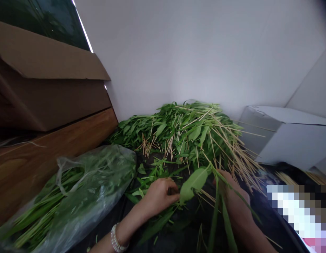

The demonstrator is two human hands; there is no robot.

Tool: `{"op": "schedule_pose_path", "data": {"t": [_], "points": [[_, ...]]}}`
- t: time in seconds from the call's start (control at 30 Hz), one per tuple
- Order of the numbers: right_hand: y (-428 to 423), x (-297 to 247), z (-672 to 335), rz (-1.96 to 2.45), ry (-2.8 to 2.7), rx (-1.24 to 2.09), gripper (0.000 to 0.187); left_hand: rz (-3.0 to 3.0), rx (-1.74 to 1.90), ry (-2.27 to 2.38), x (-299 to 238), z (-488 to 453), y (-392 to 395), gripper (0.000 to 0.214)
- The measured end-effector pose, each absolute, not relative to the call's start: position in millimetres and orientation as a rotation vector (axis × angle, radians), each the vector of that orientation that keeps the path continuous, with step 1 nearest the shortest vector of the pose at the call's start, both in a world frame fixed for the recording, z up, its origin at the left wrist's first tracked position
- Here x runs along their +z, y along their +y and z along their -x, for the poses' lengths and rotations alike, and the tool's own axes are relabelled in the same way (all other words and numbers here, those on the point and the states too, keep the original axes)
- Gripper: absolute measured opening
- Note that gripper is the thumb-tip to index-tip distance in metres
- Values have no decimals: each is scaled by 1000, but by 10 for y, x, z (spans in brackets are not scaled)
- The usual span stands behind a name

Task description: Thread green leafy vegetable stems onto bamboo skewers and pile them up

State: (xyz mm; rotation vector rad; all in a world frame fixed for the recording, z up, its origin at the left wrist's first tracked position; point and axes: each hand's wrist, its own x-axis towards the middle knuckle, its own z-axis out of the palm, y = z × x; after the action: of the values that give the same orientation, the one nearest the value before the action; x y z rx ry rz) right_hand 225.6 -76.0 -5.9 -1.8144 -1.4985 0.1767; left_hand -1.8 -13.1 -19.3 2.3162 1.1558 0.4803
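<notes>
My left hand (159,195) is closed in a pinch at the base of a broad green leaf (193,183), with a pearl bracelet (117,239) on its wrist. Just to the right, my right hand (232,198) is curled around long green stems (223,214) that run down toward me; its fingers are partly hidden by the leaves. Both hands work over a black sheet (184,228) littered with small leaves. Behind them rises a heap of green leaves (168,128) threaded with thin bamboo skewers (231,144).
A clear plastic bag of leafy stems (78,196) lies at the left. A wooden ledge (41,154) carries a cardboard box (47,80). A white box (289,137) stands at the right against the white wall.
</notes>
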Motion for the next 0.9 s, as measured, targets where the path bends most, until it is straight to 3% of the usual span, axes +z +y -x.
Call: {"op": "schedule_pose_path", "data": {"t": [0.1, 0.27, 0.57, 0.7, 0.9], "points": [[-750, -43, -2235, 1844, -1554, 242, 35, -2411, 416, 1205, -258, -18, -172, 16], [-721, -89, -2233, 1699, -1639, 61, 29, -2245, 580, 1035, -321, -20, -155, 4], [-705, -274, -2134, 1377, -1929, -167, 26, -1343, 942, 945, -174, 22, 26, 27], [-673, -394, -2085, 1306, -2014, -274, 32, -1139, 963, 950, -168, 36, 21, 37], [-679, -437, -2033, 1296, -2077, -263, 35, -1048, 1019, 951, -163, 56, 18, 35]]}}
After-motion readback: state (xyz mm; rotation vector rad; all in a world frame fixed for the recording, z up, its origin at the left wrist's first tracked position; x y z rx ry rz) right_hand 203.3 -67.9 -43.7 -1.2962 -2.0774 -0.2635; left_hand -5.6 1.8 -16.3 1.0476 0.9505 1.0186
